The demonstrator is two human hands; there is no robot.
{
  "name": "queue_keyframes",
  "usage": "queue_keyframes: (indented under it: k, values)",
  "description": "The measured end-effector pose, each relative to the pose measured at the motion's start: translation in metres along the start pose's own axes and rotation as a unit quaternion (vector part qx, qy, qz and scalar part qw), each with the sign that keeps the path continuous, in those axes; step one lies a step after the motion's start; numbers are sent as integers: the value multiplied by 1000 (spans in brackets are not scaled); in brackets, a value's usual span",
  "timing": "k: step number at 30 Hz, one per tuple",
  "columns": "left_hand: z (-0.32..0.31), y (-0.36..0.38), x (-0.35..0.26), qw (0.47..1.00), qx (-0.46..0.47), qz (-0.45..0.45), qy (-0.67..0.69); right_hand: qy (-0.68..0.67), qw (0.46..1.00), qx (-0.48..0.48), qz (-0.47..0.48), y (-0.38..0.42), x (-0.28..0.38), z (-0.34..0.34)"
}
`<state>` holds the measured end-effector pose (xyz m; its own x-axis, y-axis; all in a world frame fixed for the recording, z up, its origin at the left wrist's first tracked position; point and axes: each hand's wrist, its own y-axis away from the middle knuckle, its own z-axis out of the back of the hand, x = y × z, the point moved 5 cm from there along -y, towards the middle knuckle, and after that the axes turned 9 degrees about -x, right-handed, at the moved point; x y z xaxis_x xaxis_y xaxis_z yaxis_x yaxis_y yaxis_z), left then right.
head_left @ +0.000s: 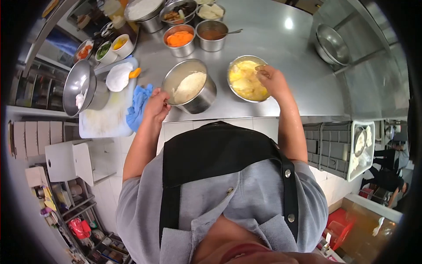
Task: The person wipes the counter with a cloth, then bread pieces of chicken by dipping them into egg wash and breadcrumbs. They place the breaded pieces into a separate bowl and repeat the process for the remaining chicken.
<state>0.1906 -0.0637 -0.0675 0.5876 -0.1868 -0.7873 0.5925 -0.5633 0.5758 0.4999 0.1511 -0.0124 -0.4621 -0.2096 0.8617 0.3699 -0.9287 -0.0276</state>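
My left hand (157,104) grips the rim of a deep steel pot (204,97), which leans toward me. Pale, crumbly powder that looks like flour or breadcrumbs (190,88) fills part of it. To the right is a steel bowl (240,97) of yellow, wet mixture like beaten egg (244,79), with lumpy pieces in it. My right hand (273,80) hangs over this bowl's right rim, fingers bent and drawn together; whatever is between them is hidden. Beside my left hand lies a crumpled blue cloth (140,103).
A white cutting board (103,121) at left bears a steel bowl (70,90) and an orange-handled white scraper (118,78). Behind stand pots of orange slices (179,38) and brown sauce (211,34) with a spoon. Nested steel bowls (332,44) sit far right. Another person (391,180) is in the background.
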Motion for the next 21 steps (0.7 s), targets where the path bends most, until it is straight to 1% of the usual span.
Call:
queue_keyframes:
  k: [1, 3, 4, 6, 7, 10, 12, 13, 15, 16, 17, 18, 19, 20, 21]
  values:
    - [1, -5, 0, 1000, 4, -12, 2, 27, 999, -8, 22, -2, -2, 3]
    - [-1, -11, -2, 999, 12, -42, -3, 116, 992, 38, 35, -4, 0, 1]
    - [-7, -12, -4, 997, 19, -71, -7, 160, 984, 61, 42, -5, 3, -1]
    - [-16, -12, -6, 991, 30, -126, -13, 254, 962, 71, 76, 4, 17, -10]
    - [-18, -14, -4, 992, 26, -126, -3, 299, 947, 78, 93, 7, 24, -17]
    - [-21, -10, -4, 992, -4, -124, 18, 431, 891, 112, 91, 3, 12, -47]
    - [-22, 9, -8, 992, -42, -117, 14, 408, 899, 138, 74, -11, 4, -48]
    - [-8, 6, -11, 978, -81, -187, -36, 391, 905, 156, 65, -19, -1, -45]
    - [34, -12, -22, 923, -158, -324, -135, 374, 906, 188, 57, -28, -4, -37]
    - [50, -11, -32, 865, -199, -401, -226, 374, 902, 207, 56, -31, 0, -29]
    - [65, -8, -41, 791, -238, -470, -313, 374, 898, 226, 60, -35, 6, -24]
    - [77, 0, -44, 701, -273, -525, -398, 363, 900, 228, 72, -35, 11, -20]
    - [85, 1, -41, 642, -302, -493, -504, 352, 904, 229, 86, -32, 16, -15]
    - [89, 6, -33, 597, -313, -511, -533, 340, 906, 232, 97, -25, 19, -15]
    - [90, 5, -21, 549, -323, -529, -560, 362, 897, 232, 99, -19, 20, -20]
